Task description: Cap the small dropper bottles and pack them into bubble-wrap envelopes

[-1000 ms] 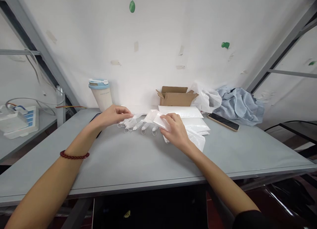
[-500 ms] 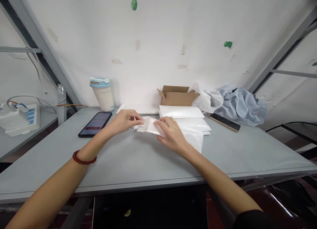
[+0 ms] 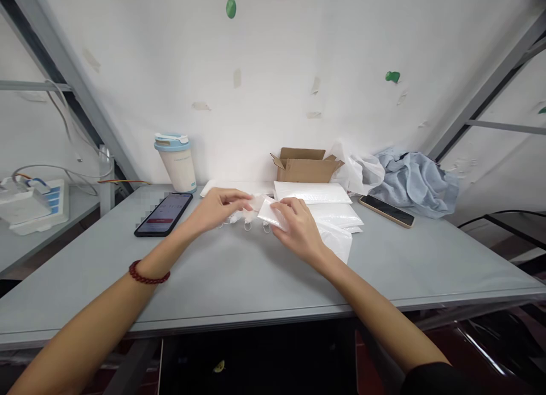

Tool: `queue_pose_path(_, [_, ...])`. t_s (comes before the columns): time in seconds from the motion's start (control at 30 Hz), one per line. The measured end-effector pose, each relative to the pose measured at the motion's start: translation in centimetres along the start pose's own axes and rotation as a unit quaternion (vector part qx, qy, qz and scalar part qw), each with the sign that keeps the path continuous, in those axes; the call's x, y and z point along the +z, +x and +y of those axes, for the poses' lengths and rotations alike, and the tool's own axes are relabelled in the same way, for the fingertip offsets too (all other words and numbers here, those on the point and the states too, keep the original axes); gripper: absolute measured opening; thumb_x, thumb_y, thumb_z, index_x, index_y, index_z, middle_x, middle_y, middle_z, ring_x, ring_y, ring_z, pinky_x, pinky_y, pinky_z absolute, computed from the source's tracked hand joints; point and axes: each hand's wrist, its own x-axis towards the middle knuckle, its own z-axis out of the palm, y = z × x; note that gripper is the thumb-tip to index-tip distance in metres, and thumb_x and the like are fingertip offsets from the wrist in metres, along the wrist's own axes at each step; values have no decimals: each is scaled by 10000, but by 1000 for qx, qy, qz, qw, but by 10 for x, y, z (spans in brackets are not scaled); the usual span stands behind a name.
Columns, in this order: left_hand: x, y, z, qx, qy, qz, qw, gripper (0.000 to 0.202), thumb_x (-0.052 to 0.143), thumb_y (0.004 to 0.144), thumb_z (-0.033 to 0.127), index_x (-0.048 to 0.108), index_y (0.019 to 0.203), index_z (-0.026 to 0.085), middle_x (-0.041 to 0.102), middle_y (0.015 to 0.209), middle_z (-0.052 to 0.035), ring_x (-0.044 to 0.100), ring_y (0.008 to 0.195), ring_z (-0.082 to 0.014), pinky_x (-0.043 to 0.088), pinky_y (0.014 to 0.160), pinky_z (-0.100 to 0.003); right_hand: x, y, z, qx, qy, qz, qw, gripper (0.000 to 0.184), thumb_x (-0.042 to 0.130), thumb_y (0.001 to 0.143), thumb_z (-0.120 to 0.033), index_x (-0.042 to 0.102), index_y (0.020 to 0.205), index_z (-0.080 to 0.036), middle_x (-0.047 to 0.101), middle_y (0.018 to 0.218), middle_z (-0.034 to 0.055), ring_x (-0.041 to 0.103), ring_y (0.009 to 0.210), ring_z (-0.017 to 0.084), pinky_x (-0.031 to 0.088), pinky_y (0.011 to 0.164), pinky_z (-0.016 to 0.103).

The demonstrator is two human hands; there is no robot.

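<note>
My right hand [image 3: 298,229] is closed on a white bubble mailer [image 3: 268,212], with its far end sticking out past the fingertips and its wider part [image 3: 339,242] showing beyond my wrist. Closed in a pinch, my left hand [image 3: 222,208] has thin, pale, translucent film [image 3: 258,202] at its fingertips, beside the mailer's end. Whether that film joins the mailer is unclear. Below the fingers lie several small white pieces with loops [image 3: 248,224], partly covered by the hands. More white bubble mailers [image 3: 313,192] are stacked just behind my right hand.
A cardboard box [image 3: 309,170], a white plastic bag [image 3: 362,173] and a crumpled blue cloth [image 3: 416,181] stand along the wall. A phone [image 3: 387,210] lies at right. Another phone [image 3: 164,214] and a lidded cup [image 3: 177,164] are at left, beyond them a power strip [image 3: 55,204].
My left fingers have shifted slightly right with the pale film. The mailer's end has swung a little to the right and tilted up, uncovering more of the small looped pieces.
</note>
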Motion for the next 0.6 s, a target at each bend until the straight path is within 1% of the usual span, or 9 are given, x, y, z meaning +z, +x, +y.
queue_pose_path(0.07, [-13,5,-11,-66,40,59,995,333,486,783,388,691,949,185,728,838,-46,585,617,-178,398,518,-256,-2,1,3,11,0,13,1000,335,592,729,-170,585,1064,-177,542,1047,117,487,951,258,461,796,399])
queue_pose_path(0.13, [-24,12,-30,-90,147,63,983,304,517,733,379,697,874,178,724,815,-59,616,695,-212,408,570,-269,-4,2,6,22,-1,25,999,341,589,732,-170,582,1073,-175,538,1057,122,490,965,265,462,806,407])
queue_pose_path(0.2, [-31,18,-51,-118,246,15,962,269,567,657,382,697,776,179,719,815,-80,628,769,-257,407,596,-286,-6,3,9,33,-1,36,999,342,589,736,-176,580,1077,-176,536,1057,123,494,974,270,464,815,413])
queue_pose_path(0.27, [-33,22,-67,-147,264,-47,952,255,590,627,416,680,710,192,715,804,-73,634,780,-263,411,605,-284,-7,3,10,39,-1,44,998,339,590,740,-184,578,1079,-179,535,1056,122,497,976,271,467,818,413])
queue_pose_path(0.3, [-32,23,-73,-149,261,-54,952,269,588,628,439,673,710,197,712,806,-68,635,782,-258,412,606,-280,-7,3,10,41,-1,45,998,337,589,742,-186,578,1080,-181,536,1056,120,499,974,271,469,817,411])
queue_pose_path(0.4, [-25,23,-79,-141,239,-55,959,373,587,635,522,673,800,199,701,847,-66,629,781,-243,413,605,-272,-6,3,10,42,-1,39,998,342,586,740,-185,578,1082,-183,537,1059,118,498,974,271,470,820,410])
queue_pose_path(0.5, [-16,24,-77,-127,230,-40,964,435,605,626,533,669,885,189,689,882,-79,621,801,-245,418,621,-276,-5,3,8,45,0,26,999,352,594,727,-176,583,1079,-178,537,1064,120,494,983,274,467,832,411])
queue_pose_path(0.53, [-15,24,-76,-120,226,-32,966,417,609,629,519,668,876,188,686,885,-82,618,807,-246,420,630,-279,-5,3,8,46,0,22,999,353,595,725,-175,583,1078,-178,538,1065,120,492,983,275,466,833,412])
queue_pose_path(0.6, [-15,24,-72,-95,211,-12,973,342,599,655,496,661,800,193,684,872,-75,609,809,-245,420,649,-288,-5,3,7,47,0,15,999,348,592,729,-178,583,1077,-179,537,1066,120,488,984,276,464,830,413])
